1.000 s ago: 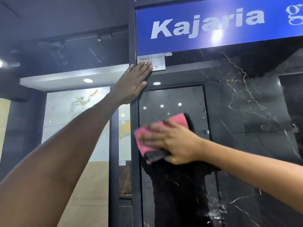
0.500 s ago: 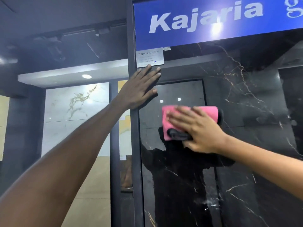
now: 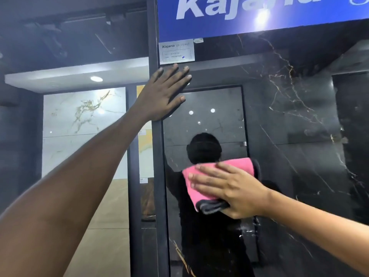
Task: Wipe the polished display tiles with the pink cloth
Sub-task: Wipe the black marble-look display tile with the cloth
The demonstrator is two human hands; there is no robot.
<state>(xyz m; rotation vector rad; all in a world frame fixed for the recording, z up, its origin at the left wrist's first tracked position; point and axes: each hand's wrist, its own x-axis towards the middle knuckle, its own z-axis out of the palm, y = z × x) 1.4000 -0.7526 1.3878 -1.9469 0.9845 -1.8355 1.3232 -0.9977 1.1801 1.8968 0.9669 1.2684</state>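
A tile showroom. A blue brand sign (image 3: 259, 15) with large white lettering reading "Kajaria" runs across the top of a tall, glossy black marble-look tile panel (image 3: 289, 126) with thin gold veins. A small printed product label (image 3: 176, 51) sits at the panel's upper left corner. To the left, a dark frame (image 3: 157, 176) separates it from white gold-veined display tiles (image 3: 83, 126) and beige ones (image 3: 107, 216). A recessed ceiling spotlight (image 3: 96, 78) shines above.
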